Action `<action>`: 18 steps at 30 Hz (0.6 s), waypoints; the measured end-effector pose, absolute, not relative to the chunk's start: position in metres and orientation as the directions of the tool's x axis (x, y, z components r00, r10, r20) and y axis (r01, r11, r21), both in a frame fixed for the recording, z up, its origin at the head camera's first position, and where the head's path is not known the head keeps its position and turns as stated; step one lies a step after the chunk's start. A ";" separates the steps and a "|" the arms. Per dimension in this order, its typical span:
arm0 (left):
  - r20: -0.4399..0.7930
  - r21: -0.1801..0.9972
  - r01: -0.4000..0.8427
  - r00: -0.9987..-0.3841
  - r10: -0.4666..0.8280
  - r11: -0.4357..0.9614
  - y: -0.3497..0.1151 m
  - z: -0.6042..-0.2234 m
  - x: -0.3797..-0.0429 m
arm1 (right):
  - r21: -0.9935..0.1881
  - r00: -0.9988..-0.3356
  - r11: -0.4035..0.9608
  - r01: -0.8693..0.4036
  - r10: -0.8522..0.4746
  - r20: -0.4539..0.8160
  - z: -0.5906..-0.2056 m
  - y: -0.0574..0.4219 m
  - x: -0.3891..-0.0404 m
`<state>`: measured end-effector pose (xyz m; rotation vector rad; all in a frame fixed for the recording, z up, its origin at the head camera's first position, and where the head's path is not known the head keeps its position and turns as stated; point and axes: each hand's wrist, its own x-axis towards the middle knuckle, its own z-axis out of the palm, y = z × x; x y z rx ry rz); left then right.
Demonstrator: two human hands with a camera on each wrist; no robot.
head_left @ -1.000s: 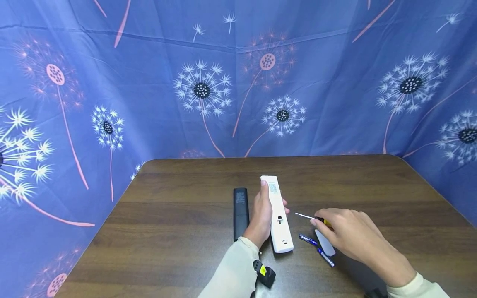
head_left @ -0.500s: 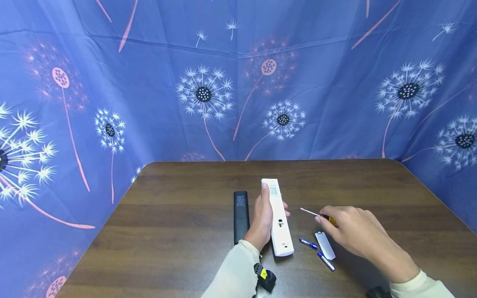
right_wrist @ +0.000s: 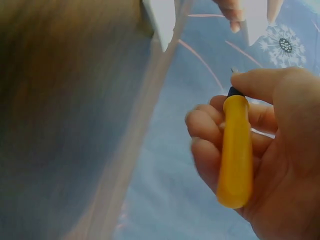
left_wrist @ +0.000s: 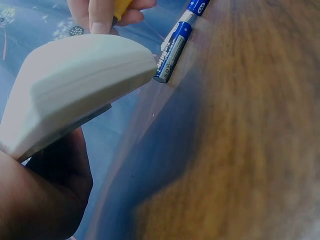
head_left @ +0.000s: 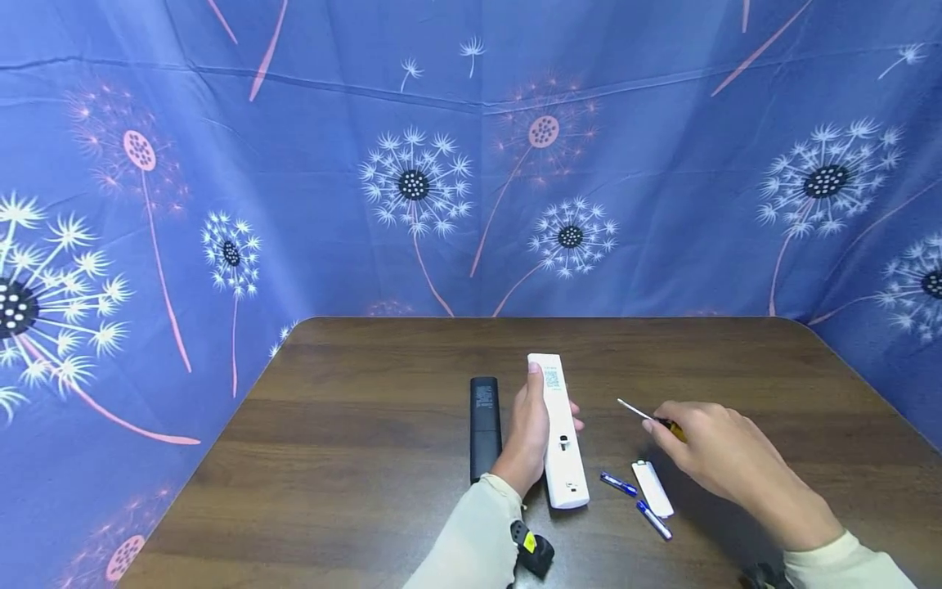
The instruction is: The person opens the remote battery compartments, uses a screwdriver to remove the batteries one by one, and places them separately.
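My left hand (head_left: 531, 425) grips a white remote control (head_left: 565, 458), thumb along its left edge and fingertips showing past its right side. Its back faces up, with a printed code near the far end and small openings lower down. In the left wrist view the rounded near end of the remote (left_wrist: 95, 70) fills the upper left. Right of it, my right hand (head_left: 724, 450) holds a screwdriver (right_wrist: 236, 155) by its yellow handle, the thin metal shaft pointing toward the remote but apart from it. Below the shaft lie a white battery cover (head_left: 652, 489) and two blue batteries (head_left: 654, 520).
A black remote control (head_left: 485, 425) lies on the wooden table (head_left: 353, 458), just left of my left hand. Behind the table hangs a blue cloth (head_left: 309, 164) with a dandelion print. A black strap (head_left: 535, 550) is on my left wrist.
My right hand has drawn the screwdriver away from the white remote, to the right, uncovering more of the battery cover. The left hand keeps its grip. The head view has shifted slightly.
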<state>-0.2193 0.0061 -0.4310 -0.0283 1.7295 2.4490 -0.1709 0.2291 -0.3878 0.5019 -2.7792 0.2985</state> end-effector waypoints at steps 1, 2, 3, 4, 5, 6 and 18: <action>-0.096 0.936 -0.126 -0.990 0.108 -0.329 0.007 -0.431 -0.219 | -0.151 -0.894 0.917 -0.369 -0.306 0.327 -0.388 0.231 -0.172; -0.092 0.935 -0.124 -0.990 0.110 -0.332 0.008 -0.431 -0.219 | -0.157 -0.895 0.916 -0.369 -0.305 0.325 -0.388 0.233 -0.174; -0.089 0.935 -0.122 -0.990 0.112 -0.333 0.008 -0.432 -0.218 | -0.163 -0.899 0.916 -0.366 -0.303 0.316 -0.388 0.234 -0.175; -0.088 0.935 -0.121 -0.990 0.113 -0.332 0.007 -0.432 -0.218 | -0.170 -0.905 0.917 -0.361 -0.300 0.303 -0.389 0.235 -0.178; -0.087 0.935 -0.120 -0.990 0.114 -0.334 0.007 -0.432 -0.218 | -0.177 -0.910 0.919 -0.354 -0.295 0.291 -0.389 0.236 -0.180; -0.085 0.935 -0.118 -0.990 0.113 -0.335 0.006 -0.432 -0.218 | -0.182 -0.917 0.921 -0.344 -0.288 0.277 -0.390 0.237 -0.182; -0.094 0.938 -0.127 -0.989 0.118 -0.322 0.007 -0.430 -0.217 | -0.220 -0.962 0.943 -0.250 -0.216 0.166 -0.400 0.249 -0.190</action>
